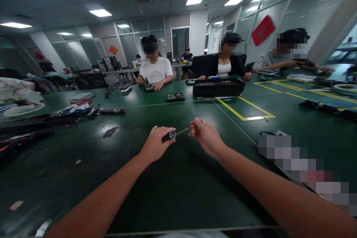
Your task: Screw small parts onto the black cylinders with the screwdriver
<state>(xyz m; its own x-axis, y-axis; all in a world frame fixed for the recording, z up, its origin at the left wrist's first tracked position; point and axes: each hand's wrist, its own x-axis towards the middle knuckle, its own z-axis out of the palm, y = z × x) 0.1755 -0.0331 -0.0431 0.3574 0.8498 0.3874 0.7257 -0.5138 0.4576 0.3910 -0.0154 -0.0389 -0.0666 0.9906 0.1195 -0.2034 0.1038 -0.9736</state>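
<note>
My left hand (pixel 155 142) is closed around a short dark cylinder, a screwdriver handle (pixel 170 135), whose round silvery end faces right. My right hand (pixel 203 134) pinches a thin metal bit (pixel 184 130) that runs from my fingertips to the handle's end. Both hands hover just above the green table (pixel 173 186), a little apart, in the middle of the view.
A black tray (pixel 218 87) and a small circuit board (pixel 175 97) lie further back. Dark trays, cables and a pen-like tool (pixel 112 111) crowd the left side. Yellow tape (pixel 245 109) marks a box on the right. Three people sit at the far edge, working.
</note>
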